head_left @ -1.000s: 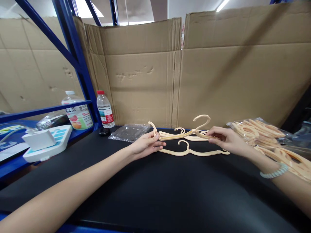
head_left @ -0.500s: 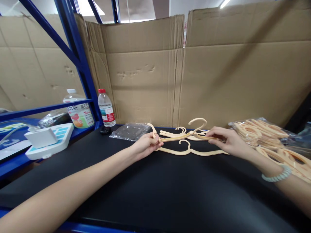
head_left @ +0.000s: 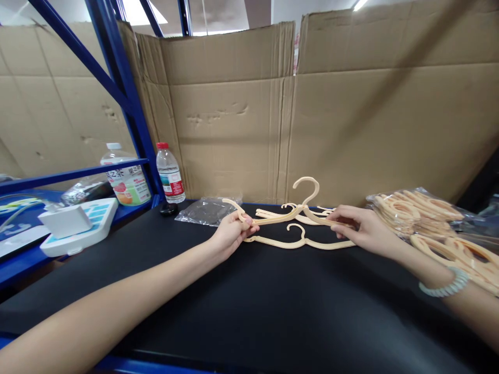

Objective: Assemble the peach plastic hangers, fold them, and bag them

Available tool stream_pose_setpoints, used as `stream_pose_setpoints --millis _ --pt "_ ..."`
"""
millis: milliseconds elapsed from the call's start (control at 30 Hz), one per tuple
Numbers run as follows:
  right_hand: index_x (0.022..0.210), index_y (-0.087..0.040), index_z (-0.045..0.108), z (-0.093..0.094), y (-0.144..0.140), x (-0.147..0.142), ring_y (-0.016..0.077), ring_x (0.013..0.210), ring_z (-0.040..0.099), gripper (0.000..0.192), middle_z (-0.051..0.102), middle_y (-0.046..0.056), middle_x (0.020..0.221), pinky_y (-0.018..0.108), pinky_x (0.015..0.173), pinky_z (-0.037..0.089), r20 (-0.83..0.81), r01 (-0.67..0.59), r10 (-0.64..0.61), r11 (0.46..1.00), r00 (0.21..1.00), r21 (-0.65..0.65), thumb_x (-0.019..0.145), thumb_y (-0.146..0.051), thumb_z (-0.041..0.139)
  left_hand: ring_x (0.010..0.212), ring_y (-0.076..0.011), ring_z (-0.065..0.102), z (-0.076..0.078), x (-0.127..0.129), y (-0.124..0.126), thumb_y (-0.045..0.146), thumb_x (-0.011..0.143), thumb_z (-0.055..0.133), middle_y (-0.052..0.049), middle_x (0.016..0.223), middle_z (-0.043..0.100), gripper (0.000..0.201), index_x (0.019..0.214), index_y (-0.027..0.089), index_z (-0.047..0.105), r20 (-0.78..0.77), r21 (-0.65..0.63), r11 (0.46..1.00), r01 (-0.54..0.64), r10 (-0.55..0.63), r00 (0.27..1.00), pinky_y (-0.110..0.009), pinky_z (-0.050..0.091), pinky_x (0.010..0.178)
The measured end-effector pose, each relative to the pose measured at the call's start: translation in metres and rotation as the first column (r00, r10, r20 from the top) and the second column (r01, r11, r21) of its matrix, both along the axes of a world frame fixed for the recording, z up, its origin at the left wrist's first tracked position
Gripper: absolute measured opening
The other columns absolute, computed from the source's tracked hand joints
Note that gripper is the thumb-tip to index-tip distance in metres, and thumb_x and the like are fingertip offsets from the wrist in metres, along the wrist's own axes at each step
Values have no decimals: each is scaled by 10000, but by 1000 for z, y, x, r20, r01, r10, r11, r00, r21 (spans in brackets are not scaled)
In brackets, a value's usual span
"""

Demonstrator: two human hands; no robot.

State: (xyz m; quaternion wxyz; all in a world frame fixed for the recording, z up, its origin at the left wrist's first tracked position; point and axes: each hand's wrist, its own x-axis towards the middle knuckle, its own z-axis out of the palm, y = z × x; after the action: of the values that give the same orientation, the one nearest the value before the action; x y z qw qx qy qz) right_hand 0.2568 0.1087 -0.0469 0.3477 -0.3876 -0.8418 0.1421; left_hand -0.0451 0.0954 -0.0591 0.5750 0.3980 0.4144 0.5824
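Note:
A cream plastic clothes hanger [head_left: 278, 220] is held slightly above the black table, its hook pointing up. My left hand [head_left: 231, 234] is closed on its left end, where a curved arm sticks out up and to the left. My right hand [head_left: 360, 228] pinches the other end; the fingers hide that tip. Just below lies a second hanger [head_left: 286, 244] flat on the table, its right end close under my right hand. Behind the held hanger are more cream hangers [head_left: 268, 214], partly covered by it.
Bagged hangers [head_left: 417, 210] and loose hanger pieces [head_left: 456, 254] lie at the right. A clear plastic bag [head_left: 206, 211], a red-capped water bottle [head_left: 170, 174] and a small black object [head_left: 169, 209] are at the back left. Cardboard [head_left: 230, 119] walls the rear; a blue frame [head_left: 134, 119] stands left.
The held hanger has turned so its hook stands more upright and has shifted left and up. Its curved left arm now reaches farther left. Both hands have moved slightly left, still gripping it.

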Motion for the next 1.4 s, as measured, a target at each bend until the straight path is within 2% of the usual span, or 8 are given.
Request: stream_pose_setpoints --millis 333,467,533,600,633,700,900,1400 --pt "907 -211 662 2 2 3 152 524 590 348 602 31 672 289 504 493 -90 42 -50 995 995 -87 798 -525 557 749 -105 691 -2 4 1 -3 857 511 -82 854 683 177 726 114 530 101 -1 1000 -3 4 995 -140 555 696" --pt "907 -169 625 14 -5 6 150 545 605 386 617 28 631 284 543 506 -100 79 -95 985 990 -155 791 -530 557 839 -156 693 -3 14 -20 123 861 558 -131 1025 684 13 859 117 570 -189 22 980 199 -191 963 -232 568 764" --pt "919 -161 604 20 -9 9 153 559 616 368 625 28 619 275 540 500 -72 65 -82 975 994 -210 795 -504 557 851 -205 685 -4 21 -36 172 833 588 -126 1003 689 69 890 132 584 -583 213 891 402 -214 784 -331 576 771" --pt "937 -162 580 24 -13 11 151 560 624 325 635 26 621 261 526 490 -25 34 -42 961 999 -274 802 -458 556 1079 -252 599 -6 27 -52 176 833 569 -120 1131 652 159 985 152 608 -878 373 617 693 -6 478 -418 481 959" --pt "944 -165 569 25 -14 12 151 558 627 305 639 22 622 256 521 487 -1 18 -19 953 1000 -304 803 -435 557 1144 -265 554 -6 29 -58 176 848 538 -126 1192 626 178 1009 151 608 -925 371 473 799 113 363 -439 431 1012" --pt "948 -169 555 25 -15 13 155 564 636 276 642 17 624 256 532 493 36 -12 28 930 999 -367 799 -401 559 1192 -267 510 -7 31 -65 186 870 501 -135 1245 596 217 1060 138 594 -926 334 355 873 297 234 -416 415 1026" --pt "854 -157 643 25 -15 13 172 685 636 197 676 48 741 264 611 478 280 4 108 928 954 -373 763 -327 600 1109 -264 567 -10 27 -58 217 893 469 -128 1216 613 203 1032 141 596 -872 334 411 848 477 112 -426 457 953" --pt "721 -153 684 15 -7 19 156 662 613 104 677 36 716 245 620 448 577 88 32 980 816 -180 698 -126 586 1086 -251 571 -8 29 -57 234 900 455 -98 1156 637 208 1033 171 602 -895 272 470 840 444 41 -426 424 959"
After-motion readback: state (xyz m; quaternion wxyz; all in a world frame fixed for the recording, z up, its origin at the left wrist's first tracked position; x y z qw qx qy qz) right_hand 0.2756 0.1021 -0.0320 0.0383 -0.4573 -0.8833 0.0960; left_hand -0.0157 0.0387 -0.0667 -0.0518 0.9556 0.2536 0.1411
